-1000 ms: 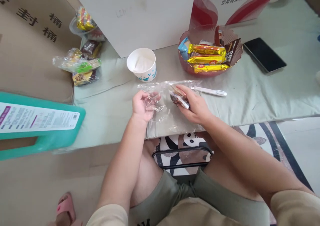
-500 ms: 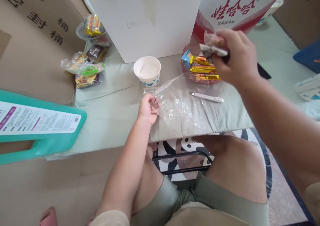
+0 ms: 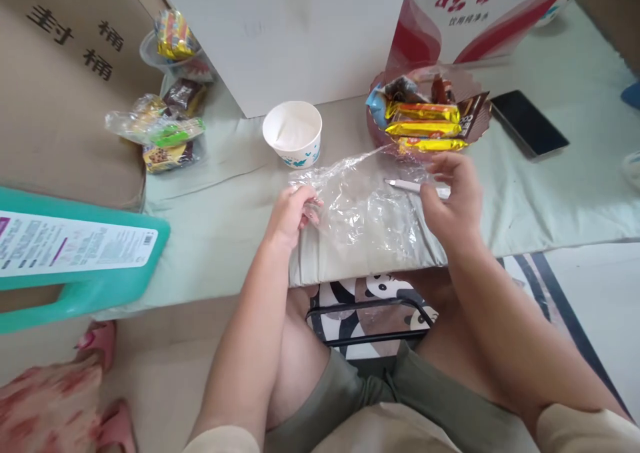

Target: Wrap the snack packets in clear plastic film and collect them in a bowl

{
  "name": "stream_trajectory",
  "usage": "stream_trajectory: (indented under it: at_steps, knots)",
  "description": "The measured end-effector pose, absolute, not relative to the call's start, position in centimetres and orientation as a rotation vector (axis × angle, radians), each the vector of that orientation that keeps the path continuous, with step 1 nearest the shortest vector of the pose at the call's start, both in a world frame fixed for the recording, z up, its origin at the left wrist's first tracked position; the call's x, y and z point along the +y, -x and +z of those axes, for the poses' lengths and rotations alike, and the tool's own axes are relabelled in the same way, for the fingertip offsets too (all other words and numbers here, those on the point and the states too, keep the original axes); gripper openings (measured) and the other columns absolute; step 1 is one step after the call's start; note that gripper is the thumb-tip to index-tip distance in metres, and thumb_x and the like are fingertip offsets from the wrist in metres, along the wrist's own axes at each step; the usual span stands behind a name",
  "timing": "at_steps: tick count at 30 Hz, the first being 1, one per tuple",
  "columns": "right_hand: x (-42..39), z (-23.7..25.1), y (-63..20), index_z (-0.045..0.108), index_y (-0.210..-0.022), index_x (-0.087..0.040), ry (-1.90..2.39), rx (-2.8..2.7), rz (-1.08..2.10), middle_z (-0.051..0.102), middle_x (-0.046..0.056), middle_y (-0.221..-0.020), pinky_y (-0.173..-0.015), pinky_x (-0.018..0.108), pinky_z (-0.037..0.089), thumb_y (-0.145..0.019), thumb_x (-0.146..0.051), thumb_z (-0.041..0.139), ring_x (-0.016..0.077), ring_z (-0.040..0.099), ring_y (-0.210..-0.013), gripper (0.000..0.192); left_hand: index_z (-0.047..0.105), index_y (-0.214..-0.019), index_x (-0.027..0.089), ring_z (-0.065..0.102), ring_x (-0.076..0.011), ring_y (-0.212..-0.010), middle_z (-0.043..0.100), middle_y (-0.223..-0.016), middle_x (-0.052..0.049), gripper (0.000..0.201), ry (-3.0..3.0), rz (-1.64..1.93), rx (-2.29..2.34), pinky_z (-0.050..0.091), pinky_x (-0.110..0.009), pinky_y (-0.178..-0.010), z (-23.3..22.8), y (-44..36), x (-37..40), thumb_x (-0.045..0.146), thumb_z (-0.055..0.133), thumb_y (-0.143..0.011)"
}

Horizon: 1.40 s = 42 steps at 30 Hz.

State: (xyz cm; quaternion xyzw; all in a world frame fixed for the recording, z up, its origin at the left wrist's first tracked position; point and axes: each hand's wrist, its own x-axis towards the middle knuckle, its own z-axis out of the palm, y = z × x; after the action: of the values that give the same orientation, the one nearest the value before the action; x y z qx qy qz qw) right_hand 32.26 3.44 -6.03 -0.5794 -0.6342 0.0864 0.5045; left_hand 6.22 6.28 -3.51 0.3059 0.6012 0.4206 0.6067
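A clear plastic bag (image 3: 370, 209) lies crumpled on the cloth near the table's front edge. My left hand (image 3: 295, 214) pinches its left side with the fingers closed. At the bag's right side, my right hand (image 3: 454, 199) has thumb and fingers apart and no object visible in it. A white utility knife (image 3: 404, 185) lies partly on the bag, its right end hidden behind that hand. Just beyond is a pinkish clear dish (image 3: 481, 127) of wrapped snacks, with yellow packets (image 3: 425, 129) at its front. A white paper bowl (image 3: 291, 133) stands past my left hand.
A black phone (image 3: 530, 124) lies right of the dish. White and red boxes (image 3: 310, 39) stand behind. Bagged snacks (image 3: 167, 133) and a teal jug (image 3: 100, 286) are on the left. Beside the table, a person's pink slippers (image 3: 117, 429) and patterned clothing (image 3: 50, 406) show.
My right hand has come down from above the dish to the bag, and the small wrapped items it held are gone from it. My left hand still pinches the bag. A person has appeared at lower left.
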Motion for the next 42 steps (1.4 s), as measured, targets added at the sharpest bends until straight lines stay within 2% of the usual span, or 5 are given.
stream_trajectory:
  at_steps: [6,11,23,31,42]
  knots:
    - [4.3,-9.0,-34.1,0.052,-0.131,-0.027,1.502,-1.516,0.145,0.063,0.012,-0.122,-0.076,0.047,0.057,-0.081,-0.030,0.069,0.0255,0.066,-0.092,0.053,0.066,-0.116,0.025,0.068,-0.0129,-0.080,0.072,-0.105,-0.002,0.058,-1.062,1.233,1.475,0.052,-0.020,-0.071,-5.6,-4.5,6.4,0.004,0.079,-0.063]
    - [4.8,-9.4,-33.9,0.048,-0.131,-0.029,1.458,-1.537,0.260,0.068,0.007,-0.106,-0.075,0.045,0.057,-0.083,-0.029,0.071,0.0247,0.068,-0.089,0.053,0.071,-0.082,0.021,0.065,-0.0137,-0.084,0.073,-0.093,-0.003,0.004,-1.197,1.246,1.437,0.051,-0.018,-0.070,-5.9,-4.9,7.0,0.022,0.074,-0.079]
    - [3.8,-8.1,-34.7,0.053,-0.088,-0.027,1.308,-1.348,0.456,0.067,0.004,-0.089,-0.080,0.046,0.060,-0.087,-0.027,0.061,0.0235,0.070,-0.086,0.008,0.057,-0.092,0.025,0.069,-0.0093,-0.070,0.069,-0.083,0.003,0.031,-0.608,1.492,1.390,0.054,-0.015,-0.060,-3.9,-4.9,7.8,0.009,0.072,-0.070]
    - [3.8,-8.8,-34.3,0.049,-0.114,-0.031,1.275,-1.352,0.558,0.070,0.004,-0.096,-0.070,0.040,0.059,-0.095,-0.038,0.061,0.0218,0.072,-0.081,0.024,0.059,-0.113,0.023,0.076,-0.0177,-0.071,0.075,-0.090,-0.004,0.062,-0.758,0.940,1.316,0.058,-0.022,-0.058,-4.0,-4.5,6.2,0.001,0.078,-0.058]
    - [3.2,-7.3,-32.9,0.056,-0.082,-0.025,1.541,-1.361,0.548,0.064,-0.002,-0.071,-0.061,0.034,0.051,-0.087,-0.022,0.065,0.0159,0.061,-0.063,0.011,0.052,-0.133,0.032,0.054,-0.0307,-0.142,0.051,-0.152,-0.010,0.073,-1.555,1.145,1.520,0.052,-0.043,-0.111,-6.1,-2.3,5.9,0.017,0.079,-0.067]
